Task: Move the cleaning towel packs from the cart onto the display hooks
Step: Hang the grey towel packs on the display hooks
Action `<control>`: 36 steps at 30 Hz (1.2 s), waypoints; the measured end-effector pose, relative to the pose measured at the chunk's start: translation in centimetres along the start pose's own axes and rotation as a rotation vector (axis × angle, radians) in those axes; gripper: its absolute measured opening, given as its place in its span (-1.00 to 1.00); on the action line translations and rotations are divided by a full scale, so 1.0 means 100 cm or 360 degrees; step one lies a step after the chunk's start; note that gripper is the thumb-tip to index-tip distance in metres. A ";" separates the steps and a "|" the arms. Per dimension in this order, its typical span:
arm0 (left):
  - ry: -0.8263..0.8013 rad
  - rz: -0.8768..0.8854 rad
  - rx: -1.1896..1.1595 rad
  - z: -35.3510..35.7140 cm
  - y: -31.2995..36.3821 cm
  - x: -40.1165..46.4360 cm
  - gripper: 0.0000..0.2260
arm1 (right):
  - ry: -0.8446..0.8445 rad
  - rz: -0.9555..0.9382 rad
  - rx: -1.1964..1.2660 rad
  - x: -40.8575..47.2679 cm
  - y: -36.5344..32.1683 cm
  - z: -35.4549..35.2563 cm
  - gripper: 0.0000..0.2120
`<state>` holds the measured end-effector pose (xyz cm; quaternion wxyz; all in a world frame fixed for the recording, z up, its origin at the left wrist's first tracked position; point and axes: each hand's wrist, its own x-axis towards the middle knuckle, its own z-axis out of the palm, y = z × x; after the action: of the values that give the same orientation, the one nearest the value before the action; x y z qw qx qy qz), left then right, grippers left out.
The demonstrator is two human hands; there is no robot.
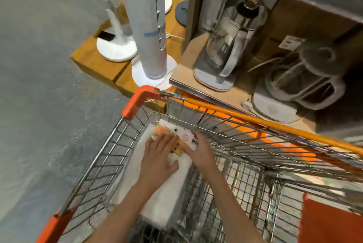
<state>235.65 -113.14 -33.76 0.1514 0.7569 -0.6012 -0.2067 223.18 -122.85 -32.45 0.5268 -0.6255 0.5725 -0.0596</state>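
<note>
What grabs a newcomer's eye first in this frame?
Probably the orange-trimmed wire cart filling the lower half, with both hands, left hand and right hand, laid on the white towel packs inside it. Beyond the cart, blenders stand on a low shelf; a tall fan column rises left of them.

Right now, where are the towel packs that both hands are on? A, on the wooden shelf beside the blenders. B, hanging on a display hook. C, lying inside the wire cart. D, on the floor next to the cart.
C: the white towel packs lie inside the cart, with the left hand and right hand resting on top of them.
</note>
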 end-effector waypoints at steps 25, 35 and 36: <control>0.0297 0.0111 0.0199 0.026 -0.013 -0.007 -0.46 | 0.0060 0.0020 0.0599 0.012 0.018 0.019 -0.41; 0.0452 0.0126 0.0132 0.034 -0.016 -0.018 -0.44 | 0.0034 0.0050 0.0756 0.005 0.012 0.016 -0.30; 0.0460 0.0137 0.0134 0.034 -0.016 -0.018 -0.44 | -0.0004 0.0049 0.0711 0.005 0.012 0.014 -0.35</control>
<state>234.97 -110.93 -37.28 0.2132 0.7580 -0.6132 -0.0635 223.52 -122.13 -34.26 0.6538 -0.4846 0.5538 -0.1761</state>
